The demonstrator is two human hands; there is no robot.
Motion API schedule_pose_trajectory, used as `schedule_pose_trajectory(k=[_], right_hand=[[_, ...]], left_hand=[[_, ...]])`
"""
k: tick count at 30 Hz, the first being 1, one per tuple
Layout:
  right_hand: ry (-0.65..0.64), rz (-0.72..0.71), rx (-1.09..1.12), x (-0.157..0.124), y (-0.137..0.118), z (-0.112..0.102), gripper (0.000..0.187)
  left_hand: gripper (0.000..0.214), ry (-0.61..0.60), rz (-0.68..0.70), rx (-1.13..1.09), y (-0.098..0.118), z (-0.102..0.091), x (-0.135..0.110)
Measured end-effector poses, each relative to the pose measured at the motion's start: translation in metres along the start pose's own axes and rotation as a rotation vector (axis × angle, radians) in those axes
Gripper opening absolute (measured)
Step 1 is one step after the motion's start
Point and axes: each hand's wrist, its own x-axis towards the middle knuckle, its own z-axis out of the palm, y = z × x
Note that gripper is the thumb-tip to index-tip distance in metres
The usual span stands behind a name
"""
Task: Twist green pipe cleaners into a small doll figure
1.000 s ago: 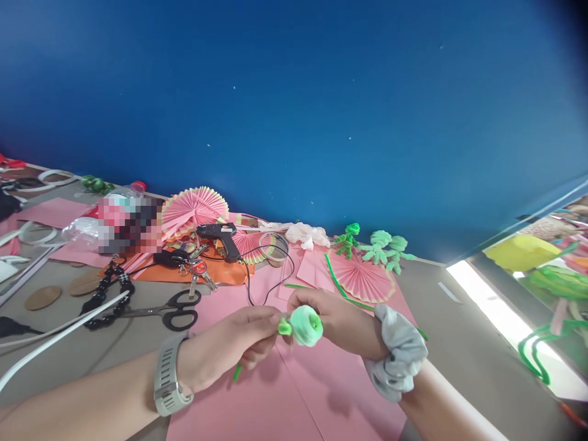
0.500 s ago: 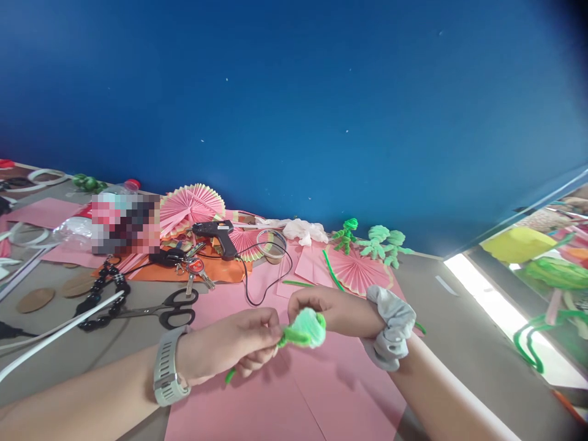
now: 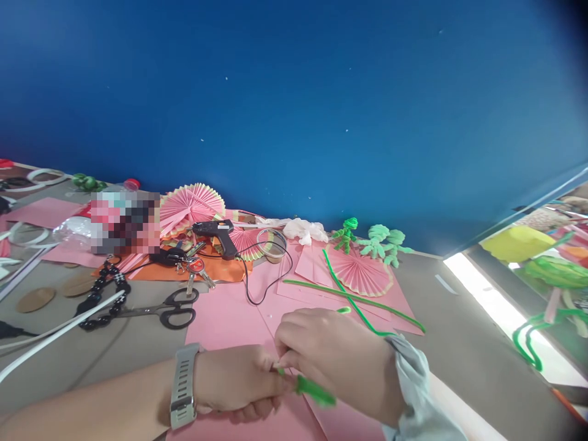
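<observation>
Both hands meet low over the pink paper sheets (image 3: 220, 318). My left hand (image 3: 239, 380) is closed, pinching a green fuzzy pipe-cleaner piece (image 3: 316, 392) that sticks out to the right, blurred. My right hand (image 3: 321, 349) bends over it, fingertips closed together at the same piece beside the left thumb. Much of the piece is hidden by the hands. A short green tip (image 3: 343, 310) shows just beyond the right knuckles. Two loose green pipe cleaners (image 3: 358, 295) lie crossed on the paper behind my right hand.
Scissors (image 3: 177, 309), keys (image 3: 197, 266), a black glue gun (image 3: 220, 236) and a tape roll (image 3: 272, 245) lie left of centre. Pink paper fans (image 3: 362, 269) and curled green pipe-cleaner shapes (image 3: 346, 236) stand by the blue wall (image 3: 294, 110). A white cable (image 3: 59, 343) crosses the left.
My hands have come lower and closer together. The piece's pale green head has dropped from sight, and my right hand has moved over the left fingertips. The crossed pipe cleaners behind are now uncovered.
</observation>
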Motion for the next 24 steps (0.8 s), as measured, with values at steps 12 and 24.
schedule_pose_trajectory(k=[12,24], right_hand=[[0.490,0.112,-0.112,-0.016,-0.025,-0.005,0.015],[0.553,0.049,0.124,-0.011,-0.022,-0.003,0.012]], left_hand=[[0.035,0.036,0.467,-0.345,0.027,-0.003,-0.017],[0.037,0.016,0.502,-0.488,0.037,-0.002,-0.031]])
